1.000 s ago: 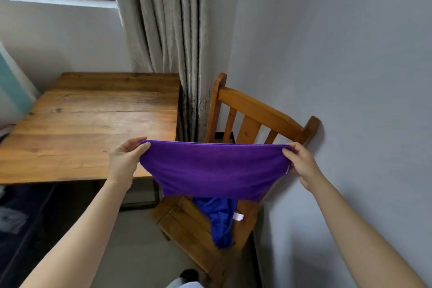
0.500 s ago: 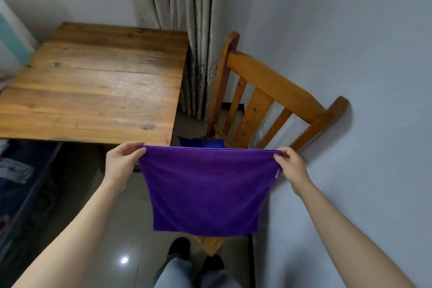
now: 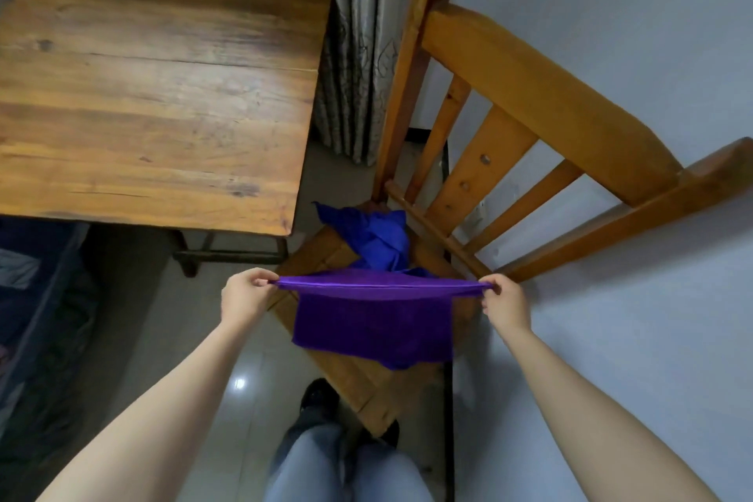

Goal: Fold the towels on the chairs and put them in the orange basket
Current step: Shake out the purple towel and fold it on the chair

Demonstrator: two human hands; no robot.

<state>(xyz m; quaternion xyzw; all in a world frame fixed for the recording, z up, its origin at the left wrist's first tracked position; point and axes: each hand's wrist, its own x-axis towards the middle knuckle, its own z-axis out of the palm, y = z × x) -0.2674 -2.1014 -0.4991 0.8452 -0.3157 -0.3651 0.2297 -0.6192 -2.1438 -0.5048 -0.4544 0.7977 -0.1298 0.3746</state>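
A purple towel (image 3: 373, 322) hangs stretched between my hands above the seat of a wooden chair (image 3: 525, 94). My left hand (image 3: 243, 295) pinches its top left corner and my right hand (image 3: 503, 304) pinches its top right corner. The towel's top edge is taut and level, and its lower part drapes down onto the seat. A crumpled blue towel (image 3: 377, 238) lies on the chair seat just beyond the purple one, near the backrest. No orange basket is in view.
A wooden table (image 3: 155, 86) stands to the left of the chair. A grey curtain (image 3: 358, 45) hangs behind them and a white wall runs along the right. My legs and shoes (image 3: 338, 456) show below on the glossy floor. Dark items sit at the far left.
The view has tilted further down. My hands have lowered the purple towel toward the chair seat, and the blue towel now shows beyond its top edge.
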